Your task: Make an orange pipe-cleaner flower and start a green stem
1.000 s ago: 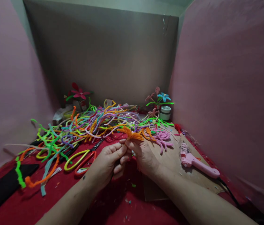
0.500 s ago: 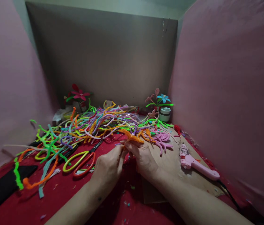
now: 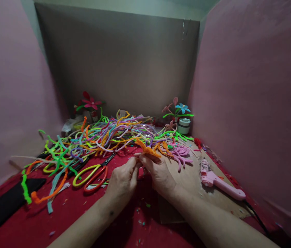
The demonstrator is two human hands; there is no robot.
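Observation:
Over the red cloth, both hands meet at an orange pipe cleaner (image 3: pixel 148 150) bent into petal-like loops. My right hand (image 3: pixel 159 174) is closed, thumb and fingers pinching its lower part. My left hand (image 3: pixel 123 179) is closed too, its fingertips pressed against the same piece from the left; the exact contact is hidden behind the fingers. Just right of it, more bent orange pipe cleaners (image 3: pixel 164 148) and pink pipe cleaner loops (image 3: pixel 180 153) lie on a cardboard sheet (image 3: pixel 171 213).
A tangled heap of coloured pipe cleaners (image 3: pixel 109 137) spreads across the back and left. Scissors (image 3: pixel 96 179) with yellow and red handles lie left of my hands. A pink glue gun (image 3: pixel 220 184) rests on the cardboard at right. Pipe-cleaner flowers (image 3: pixel 183 108) and a lidded jar (image 3: pixel 183 126) stand behind.
The view has shifted slightly, so the whole scene sits a little further right. The orange piece tilts a bit differently between my fingers; both hands keep their pinch.

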